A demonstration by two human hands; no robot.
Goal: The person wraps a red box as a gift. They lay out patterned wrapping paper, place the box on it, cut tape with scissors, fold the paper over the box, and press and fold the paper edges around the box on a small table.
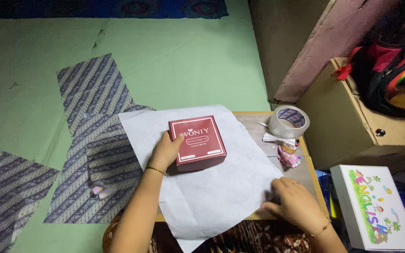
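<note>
Red square box (197, 142) sits on a white paper sheet (212, 187), roughly at the sheet's centre, slightly toward the far side. Left hand (166, 151) cups the box's left side, thumb on the top edge, fingers wrapped along the wall; holding it in place. Right hand (292, 200) lies flat on the sheet's right edge, near-right of the box, fingers bent and pressing the paper down; whether it pinches the edge is hard to tell from this angle. Sheet covers a small wooden table (305, 171). Tape roll (288, 122) stands right of the box, off the sheet, with a small pink-and-white item (288, 157) just in front of it. White illustrated book (373, 206) lies far right of the box, beyond the table. Patterned cloth pieces (94, 140) lie left of the box on the green floor (188, 61).
</note>
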